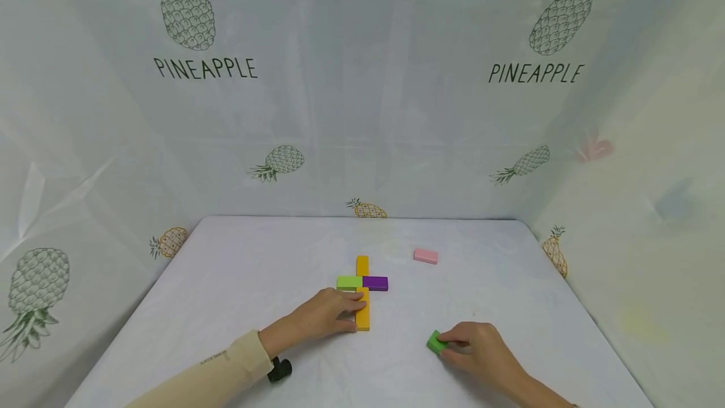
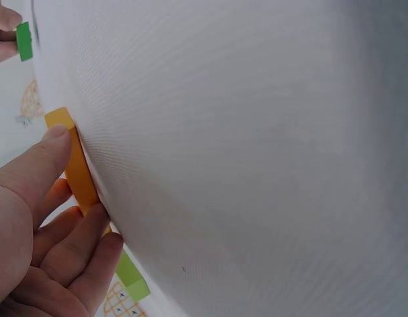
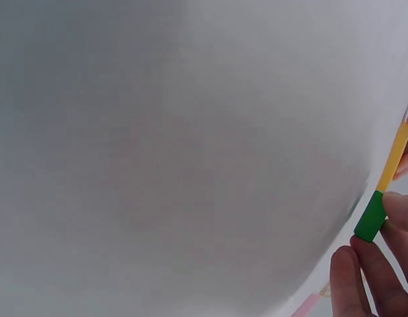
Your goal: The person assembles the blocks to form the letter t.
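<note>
My left hand (image 1: pixel 325 315) grips the near yellow block (image 1: pixel 364 320), thumb by its near end and fingertips farther up. In the left wrist view the thumb presses one end of that yellow block (image 2: pixel 78 165). A light green block (image 1: pixel 348 283) and a purple block (image 1: pixel 376 283) lie end to end across its far end. Beyond them a second yellow block (image 1: pixel 362 265) points away, so the blocks form a cross. Off to the right, my right hand (image 1: pixel 484 352) pinches a green block (image 1: pixel 435 342) between thumb and fingers, seen tilted.
A pink block (image 1: pixel 426 255) lies farther back on the white table (image 1: pixel 272 244), right of the cross. Under the left sleeve (image 1: pixel 226 364) a small black object (image 1: pixel 280 370) shows. Pineapple-printed cloth (image 1: pixel 362 99) hangs behind the table and along its sides.
</note>
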{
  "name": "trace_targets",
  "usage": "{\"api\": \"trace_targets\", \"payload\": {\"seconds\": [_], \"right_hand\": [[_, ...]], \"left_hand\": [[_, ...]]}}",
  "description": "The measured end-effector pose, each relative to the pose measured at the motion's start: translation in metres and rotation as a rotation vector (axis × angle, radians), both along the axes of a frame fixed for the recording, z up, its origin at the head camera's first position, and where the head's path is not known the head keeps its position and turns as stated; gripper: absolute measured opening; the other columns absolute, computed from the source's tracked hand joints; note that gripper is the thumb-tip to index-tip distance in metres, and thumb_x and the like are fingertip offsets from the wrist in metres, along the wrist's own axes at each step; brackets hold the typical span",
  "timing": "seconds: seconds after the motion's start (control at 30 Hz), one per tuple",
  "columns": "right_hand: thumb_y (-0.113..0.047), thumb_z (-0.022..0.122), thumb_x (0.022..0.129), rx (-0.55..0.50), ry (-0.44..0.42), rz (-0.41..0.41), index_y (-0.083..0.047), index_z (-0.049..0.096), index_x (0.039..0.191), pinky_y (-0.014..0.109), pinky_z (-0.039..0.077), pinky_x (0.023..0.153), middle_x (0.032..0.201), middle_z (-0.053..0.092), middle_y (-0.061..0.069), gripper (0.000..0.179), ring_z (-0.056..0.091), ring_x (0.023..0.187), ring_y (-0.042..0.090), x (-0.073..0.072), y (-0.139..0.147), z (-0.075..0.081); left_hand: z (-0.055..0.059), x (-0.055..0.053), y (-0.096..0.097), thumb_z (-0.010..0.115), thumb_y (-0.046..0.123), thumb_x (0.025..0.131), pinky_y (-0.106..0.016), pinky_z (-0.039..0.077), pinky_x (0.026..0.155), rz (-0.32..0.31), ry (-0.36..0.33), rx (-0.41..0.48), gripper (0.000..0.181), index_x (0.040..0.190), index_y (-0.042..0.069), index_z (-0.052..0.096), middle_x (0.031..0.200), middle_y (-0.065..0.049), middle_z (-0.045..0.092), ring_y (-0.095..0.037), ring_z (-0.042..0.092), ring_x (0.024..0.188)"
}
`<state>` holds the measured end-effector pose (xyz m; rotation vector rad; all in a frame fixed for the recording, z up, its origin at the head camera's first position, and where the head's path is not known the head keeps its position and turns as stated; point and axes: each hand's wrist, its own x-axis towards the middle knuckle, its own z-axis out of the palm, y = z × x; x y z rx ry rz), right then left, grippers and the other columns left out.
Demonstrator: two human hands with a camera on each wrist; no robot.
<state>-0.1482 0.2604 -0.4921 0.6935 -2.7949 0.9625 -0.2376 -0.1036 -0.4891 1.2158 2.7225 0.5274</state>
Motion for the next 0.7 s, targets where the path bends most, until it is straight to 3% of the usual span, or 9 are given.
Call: {"api": "trace_targets", "payload": {"seconds": [0.3,0.7], "right_hand": [[-0.015,0.089,0.087,-0.030,0.027,0.090,-0.014,0.085,0.103,0.025,0.063,0.074,0.097,0.079,-0.009,0.016,0.073,0.087,0.005,-0.004,-0.024,0.002],[-0.012,0.088,0.087,-0.024,-0.004,0.115,-0.014,0.085,0.104,0.025,0.062,0.077,0.097,0.079,-0.010,0.017,0.071,0.087,0.003,-0.012,-0.056,0.005]], "left_hand": [[0.001,0.000,0.000,0.081,0.034,0.096,-0.042,0.053,0.111,-0.008,0.002,0.010,0.054,0.144,0.013,0.067,0.152,-0.002,0.061,-0.017,0.059,0.139],[0.001,0.002,0.000,0.080,0.031,0.097,-0.044,0.053,0.111,-0.021,0.015,0.021,0.052,0.143,0.010,0.067,0.151,-0.005,0.062,-0.019,0.059,0.139]]}}
